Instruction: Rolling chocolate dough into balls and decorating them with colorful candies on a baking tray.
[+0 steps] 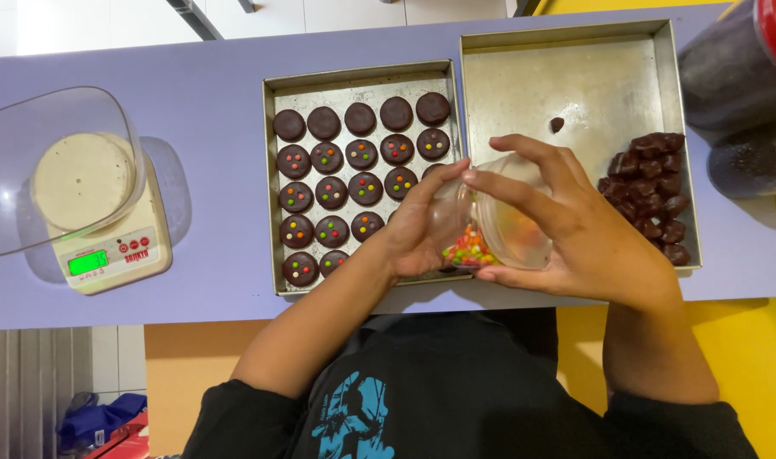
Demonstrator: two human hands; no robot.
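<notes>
A: Right hand [575, 234] is wrapped around a clear jar [498, 217], tipped on its side, mouth toward the left hand [417, 229]. Fingers are closed round the jar wall, a firm hold.

B: And the left is cupped at the mouth, fingers curled, catching coloured candy bits [469, 251]. It grips nothing solid that I can see.

A: The risk, I'd say: tip that jar further and the bits flood out over the chocolate rounds [345, 183] in the left tray [273, 187].

B: Or they bounce off the table edge, since the hands hover right above it.

A: The lavender table [209, 212] also holds a second metal tray [575, 76] with a heap of chocolate pieces [651, 191].

B: At far left there's a kitchen scale [107, 255] under a clear bowl [31, 170], with dark jars [728, 85] far right. Below, a yellow floor [745, 340] and white tiles.
</notes>
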